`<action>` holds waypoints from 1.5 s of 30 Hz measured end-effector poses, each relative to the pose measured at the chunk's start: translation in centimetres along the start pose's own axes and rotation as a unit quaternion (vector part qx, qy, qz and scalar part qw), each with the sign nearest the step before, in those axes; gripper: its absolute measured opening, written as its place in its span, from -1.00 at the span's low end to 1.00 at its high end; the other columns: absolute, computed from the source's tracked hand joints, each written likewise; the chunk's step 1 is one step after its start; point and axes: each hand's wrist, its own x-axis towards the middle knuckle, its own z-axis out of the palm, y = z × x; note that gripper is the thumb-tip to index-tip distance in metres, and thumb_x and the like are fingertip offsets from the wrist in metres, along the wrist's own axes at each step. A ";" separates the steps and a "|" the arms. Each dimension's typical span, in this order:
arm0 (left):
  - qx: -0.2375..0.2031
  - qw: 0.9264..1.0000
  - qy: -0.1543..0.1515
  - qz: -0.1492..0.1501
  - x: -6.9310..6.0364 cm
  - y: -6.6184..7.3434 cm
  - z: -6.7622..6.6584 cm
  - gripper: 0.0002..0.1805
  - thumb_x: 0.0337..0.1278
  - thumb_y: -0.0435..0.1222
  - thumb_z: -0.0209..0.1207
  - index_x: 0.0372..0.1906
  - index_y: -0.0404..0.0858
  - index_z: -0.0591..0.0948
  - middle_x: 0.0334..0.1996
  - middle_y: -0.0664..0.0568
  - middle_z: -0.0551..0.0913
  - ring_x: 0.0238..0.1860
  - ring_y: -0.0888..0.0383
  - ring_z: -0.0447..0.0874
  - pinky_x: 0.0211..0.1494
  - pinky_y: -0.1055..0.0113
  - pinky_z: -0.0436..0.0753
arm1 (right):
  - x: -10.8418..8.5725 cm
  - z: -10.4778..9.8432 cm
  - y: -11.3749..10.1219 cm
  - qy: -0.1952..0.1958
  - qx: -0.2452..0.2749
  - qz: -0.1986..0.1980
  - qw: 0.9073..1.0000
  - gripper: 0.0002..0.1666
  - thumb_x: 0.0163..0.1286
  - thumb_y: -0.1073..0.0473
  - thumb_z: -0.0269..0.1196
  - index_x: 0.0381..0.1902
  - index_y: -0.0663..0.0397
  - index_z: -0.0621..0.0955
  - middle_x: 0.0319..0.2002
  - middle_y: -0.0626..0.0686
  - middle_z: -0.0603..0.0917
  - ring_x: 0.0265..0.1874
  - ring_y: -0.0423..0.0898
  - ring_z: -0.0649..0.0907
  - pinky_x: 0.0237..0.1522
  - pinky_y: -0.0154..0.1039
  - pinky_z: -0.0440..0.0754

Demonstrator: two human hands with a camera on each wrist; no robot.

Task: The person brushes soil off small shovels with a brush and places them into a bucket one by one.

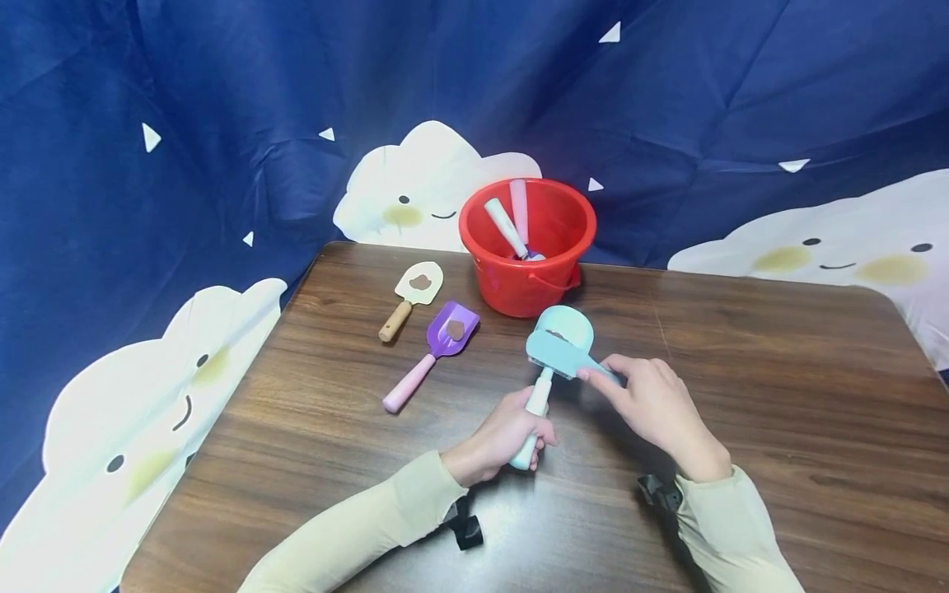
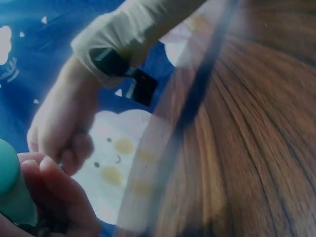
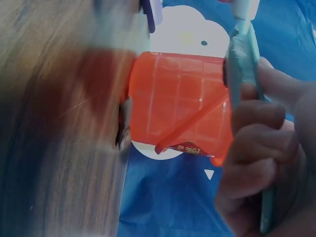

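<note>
My left hand [image 1: 504, 436] grips the mint handle of a light-blue toy shovel [image 1: 577, 321], blade pointing away from me. In the left wrist view the rounded handle end [image 2: 9, 173] shows at the lower left. My right hand [image 1: 656, 403] pinches a light-blue flat tool [image 1: 559, 354] with a rounded end, laid across the base of the shovel's blade. A brown patch on that blade is partly hidden under it. In the right wrist view, fingers [image 3: 256, 143] curl round the tool, seen nearly edge-on; its exact kind cannot be told.
Behind the shovel stands a red bucket [image 1: 511, 292], pink and pale handles sticking up inside. To the left lie a purple shovel [image 1: 445, 333] with a pink handle and a cream trowel [image 1: 430, 276] with a wooden handle, each with a brown patch. A blue curtain [image 1: 245, 123] hangs behind the wooden table [image 1: 311, 494].
</note>
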 end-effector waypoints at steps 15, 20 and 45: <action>-0.026 1.000 -0.004 0.005 -0.8 0.6 0.2 -0.65 -0.43 -0.57 0.05 -0.37 -0.24 0.29 -0.76 0.05 0.35 -0.83 0.18 0.29 -0.79 0.43 0.39 | -0.4 1.3 0.1 0.136 -0.049 -0.047 0.988 -0.70 0.20 -0.10 0.35 -0.47 0.00 0.62 -0.83 -0.15 0.22 -0.73 -0.15 0.27 -0.74 -0.33 0.15; -0.041 0.999 -0.004 0.005 -1.1 0.8 0.4 -0.64 -0.41 -0.58 0.05 -0.36 -0.22 0.29 -0.77 0.04 0.36 -0.84 0.18 0.28 -0.80 0.44 0.39 | -0.5 1.7 0.2 0.172 -0.053 -0.067 0.981 -0.66 0.20 -0.12 0.35 -0.44 0.03 0.63 -0.83 -0.13 0.26 -0.75 -0.14 0.26 -0.74 -0.32 0.15; -0.029 0.999 -0.008 0.020 -1.1 0.8 0.0 -0.76 -0.12 -0.54 0.09 -0.27 -0.32 0.39 -0.75 0.03 0.36 -0.81 0.18 0.30 -0.79 0.41 0.44 | -0.1 1.3 0.5 0.099 0.060 -0.017 0.993 -0.73 0.24 -0.09 0.33 -0.42 -0.03 0.70 -0.78 -0.17 0.36 -0.73 -0.26 0.30 -0.71 -0.37 0.24</action>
